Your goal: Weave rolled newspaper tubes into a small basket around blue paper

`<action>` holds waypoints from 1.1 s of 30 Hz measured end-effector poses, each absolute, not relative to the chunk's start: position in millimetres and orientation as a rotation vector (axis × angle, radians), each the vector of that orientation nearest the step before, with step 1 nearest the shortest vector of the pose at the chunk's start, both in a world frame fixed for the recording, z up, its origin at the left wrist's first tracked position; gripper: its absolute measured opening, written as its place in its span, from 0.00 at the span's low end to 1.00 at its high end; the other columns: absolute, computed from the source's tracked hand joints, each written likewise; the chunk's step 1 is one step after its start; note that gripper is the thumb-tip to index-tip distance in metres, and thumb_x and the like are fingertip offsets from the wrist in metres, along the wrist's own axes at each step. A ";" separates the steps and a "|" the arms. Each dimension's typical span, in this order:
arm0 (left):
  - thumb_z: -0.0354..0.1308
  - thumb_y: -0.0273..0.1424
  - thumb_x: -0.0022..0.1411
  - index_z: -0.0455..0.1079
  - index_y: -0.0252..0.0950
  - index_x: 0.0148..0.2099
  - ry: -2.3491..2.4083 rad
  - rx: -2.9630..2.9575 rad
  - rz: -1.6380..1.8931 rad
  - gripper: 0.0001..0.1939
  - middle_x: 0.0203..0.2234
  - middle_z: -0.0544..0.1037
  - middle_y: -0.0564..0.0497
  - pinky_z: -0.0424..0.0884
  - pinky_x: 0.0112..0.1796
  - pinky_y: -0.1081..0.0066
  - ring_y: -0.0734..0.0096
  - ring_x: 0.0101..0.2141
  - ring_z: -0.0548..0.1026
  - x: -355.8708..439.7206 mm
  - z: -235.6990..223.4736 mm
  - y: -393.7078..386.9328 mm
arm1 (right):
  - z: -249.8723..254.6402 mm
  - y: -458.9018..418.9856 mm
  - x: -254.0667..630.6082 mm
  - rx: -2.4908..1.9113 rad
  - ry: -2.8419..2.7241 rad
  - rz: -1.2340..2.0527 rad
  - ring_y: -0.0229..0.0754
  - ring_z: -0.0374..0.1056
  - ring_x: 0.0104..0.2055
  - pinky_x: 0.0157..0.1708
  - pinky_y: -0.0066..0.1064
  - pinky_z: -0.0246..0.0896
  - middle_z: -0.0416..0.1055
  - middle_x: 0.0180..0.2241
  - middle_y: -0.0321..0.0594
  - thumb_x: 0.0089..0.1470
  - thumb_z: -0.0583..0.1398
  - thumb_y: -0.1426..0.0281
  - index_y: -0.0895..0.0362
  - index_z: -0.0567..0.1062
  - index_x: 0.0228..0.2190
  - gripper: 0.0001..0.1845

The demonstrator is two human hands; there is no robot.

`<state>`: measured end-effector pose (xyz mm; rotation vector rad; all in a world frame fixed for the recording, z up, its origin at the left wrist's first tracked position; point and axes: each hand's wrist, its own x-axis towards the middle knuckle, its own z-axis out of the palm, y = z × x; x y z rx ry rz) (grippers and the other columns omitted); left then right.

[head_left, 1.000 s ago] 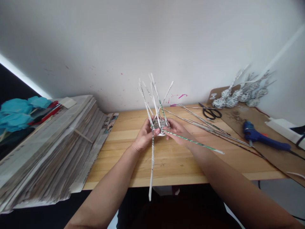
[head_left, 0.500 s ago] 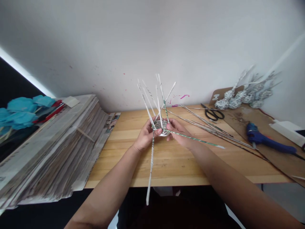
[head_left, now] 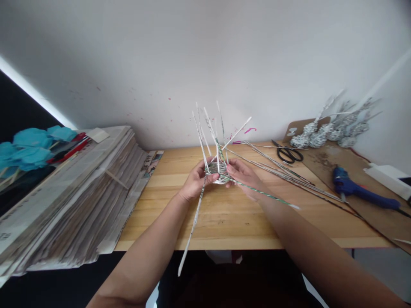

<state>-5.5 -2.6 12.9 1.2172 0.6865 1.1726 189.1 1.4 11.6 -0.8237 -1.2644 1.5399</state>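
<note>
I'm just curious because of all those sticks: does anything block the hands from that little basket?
Nothing visible does. The left hand and right hand both touch the small, round woven-paper basket. The thin white paper sticks rise from it, and one green-striped stick crosses the right hand without separating them.

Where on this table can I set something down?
Bare wood lies between the paper stack and your left hand, and between your forearms, right of the slanting stick. The right is crowded: loose sticks, scissors, glue gun.
</note>
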 end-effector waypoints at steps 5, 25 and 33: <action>0.76 0.37 0.49 0.73 0.36 0.59 0.625 1.120 1.098 0.36 0.51 0.80 0.40 0.71 0.55 0.55 0.51 0.52 0.78 -12.0 11.6 -1.0 | 22.7 1.5 198.3 -0.865 -1.388 1.432 0.35 0.69 0.31 0.24 0.27 0.65 0.75 0.41 0.39 0.47 0.72 0.53 0.52 0.75 0.43 0.26; 0.76 0.32 0.48 0.76 0.35 0.52 0.603 0.993 0.955 0.28 0.48 0.82 0.41 0.73 0.50 0.60 0.55 0.46 0.81 -17.2 20.8 -6.8 | 25.1 -3.5 202.6 -0.839 -1.557 1.587 0.34 0.65 0.23 0.24 0.28 0.58 0.70 0.21 0.30 0.52 0.68 0.49 0.54 0.68 0.27 0.24; 0.76 0.33 0.48 0.75 0.37 0.54 0.626 1.053 0.987 0.30 0.48 0.82 0.42 0.70 0.54 0.55 0.52 0.50 0.79 -14.4 14.6 -5.0 | 19.3 0.1 197.2 -0.876 -1.521 1.494 0.33 0.60 0.20 0.21 0.27 0.53 0.66 0.18 0.28 0.47 0.70 0.47 0.53 0.67 0.24 0.26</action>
